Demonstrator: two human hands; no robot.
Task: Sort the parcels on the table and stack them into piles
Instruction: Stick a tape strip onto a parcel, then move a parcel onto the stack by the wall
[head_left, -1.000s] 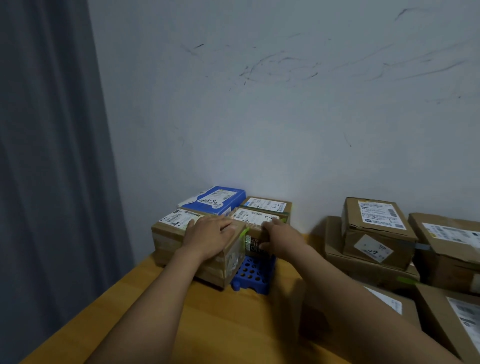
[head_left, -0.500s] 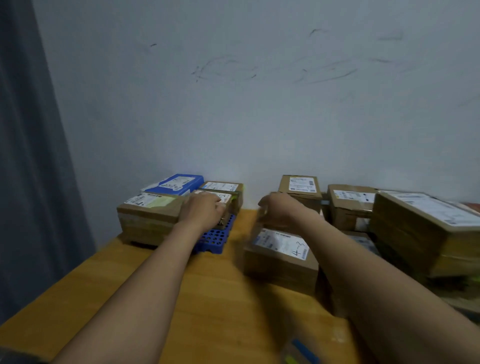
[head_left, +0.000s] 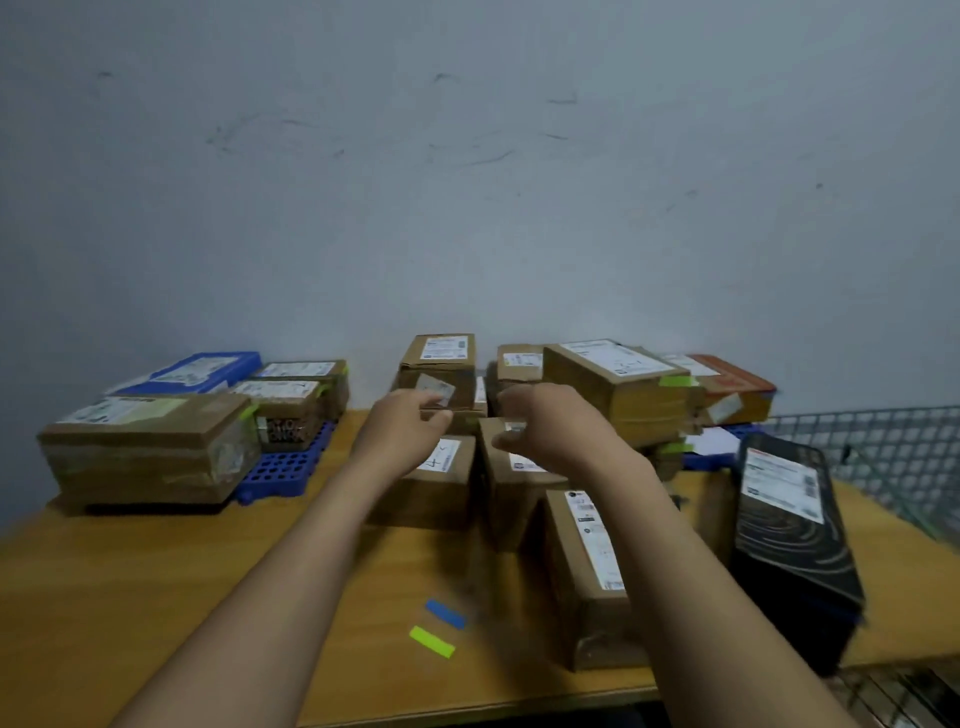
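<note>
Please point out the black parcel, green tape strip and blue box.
black parcel (head_left: 789, 551): head view, dark face below label
green tape strip (head_left: 432, 641): head view, its middle
blue box (head_left: 193, 372): head view, label on top

Table against wall. Left rear: large parcel, grid tray just right of it, small parcel on tray. Centre: parcel cluster, stacked ones behind. Long parcel front right, bag parcel right of it. Tape strips near front edge.
</note>
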